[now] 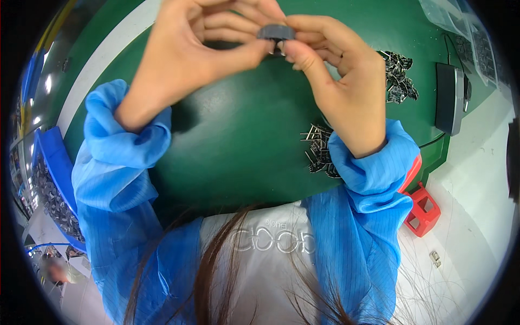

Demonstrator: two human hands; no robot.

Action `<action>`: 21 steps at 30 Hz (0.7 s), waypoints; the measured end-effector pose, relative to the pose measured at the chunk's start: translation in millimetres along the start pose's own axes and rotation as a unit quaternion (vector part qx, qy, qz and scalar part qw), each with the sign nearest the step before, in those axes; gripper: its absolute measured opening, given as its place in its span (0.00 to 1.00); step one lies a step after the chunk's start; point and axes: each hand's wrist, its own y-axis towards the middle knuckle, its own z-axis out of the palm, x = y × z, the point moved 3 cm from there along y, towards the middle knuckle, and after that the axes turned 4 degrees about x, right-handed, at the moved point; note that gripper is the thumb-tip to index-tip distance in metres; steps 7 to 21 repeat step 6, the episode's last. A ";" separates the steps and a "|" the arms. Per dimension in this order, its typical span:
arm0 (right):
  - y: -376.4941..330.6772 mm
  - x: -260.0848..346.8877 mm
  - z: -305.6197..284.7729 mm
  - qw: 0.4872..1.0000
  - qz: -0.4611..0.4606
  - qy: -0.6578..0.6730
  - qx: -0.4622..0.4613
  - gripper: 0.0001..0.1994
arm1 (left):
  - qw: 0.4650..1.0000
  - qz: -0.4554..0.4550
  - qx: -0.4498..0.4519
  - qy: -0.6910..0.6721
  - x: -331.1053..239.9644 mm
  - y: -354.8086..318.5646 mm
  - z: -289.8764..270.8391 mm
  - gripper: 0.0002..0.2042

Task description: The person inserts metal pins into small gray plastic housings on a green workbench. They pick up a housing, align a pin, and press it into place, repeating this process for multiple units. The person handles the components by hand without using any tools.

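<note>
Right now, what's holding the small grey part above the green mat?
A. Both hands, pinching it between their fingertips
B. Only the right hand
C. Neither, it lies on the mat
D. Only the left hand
A. The small grey part sits raised over the green mat, with the left hand and the right hand both gripping it at their fingertips.

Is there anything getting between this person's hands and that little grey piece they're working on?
Nothing visible does. Both the left hand and the right hand already pinch the small dark grey rounded plastic part directly with bare fingertips, above the green table mat. The piles of small dark metal parts lie off to the side.
</note>
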 end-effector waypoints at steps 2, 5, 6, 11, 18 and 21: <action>1.2 9.5 -7.2 0.999 -0.028 -0.023 -0.023 0.12 | 0.997 0.018 -0.061 0.050 -11.0 6.2 -15.5 0.11; -17.2 27.7 -29.7 0.980 -0.104 -0.169 -0.010 0.20 | 0.984 0.036 -0.146 0.098 5.9 24.1 -60.0 0.09; -14.9 32.6 -31.2 0.980 -0.110 -0.163 -0.008 0.20 | 0.966 -0.004 -0.201 0.160 13.5 22.8 -88.1 0.09; -14.9 32.6 -31.2 0.980 -0.110 -0.163 -0.008 0.20 | 0.966 -0.004 -0.201 0.160 13.5 22.8 -88.1 0.09; -14.9 32.6 -31.2 0.980 -0.110 -0.163 -0.008 0.20 | 0.966 -0.004 -0.201 0.160 13.5 22.8 -88.1 0.09; -14.9 32.6 -31.2 0.980 -0.110 -0.163 -0.008 0.20 | 0.966 -0.004 -0.201 0.160 13.5 22.8 -88.1 0.09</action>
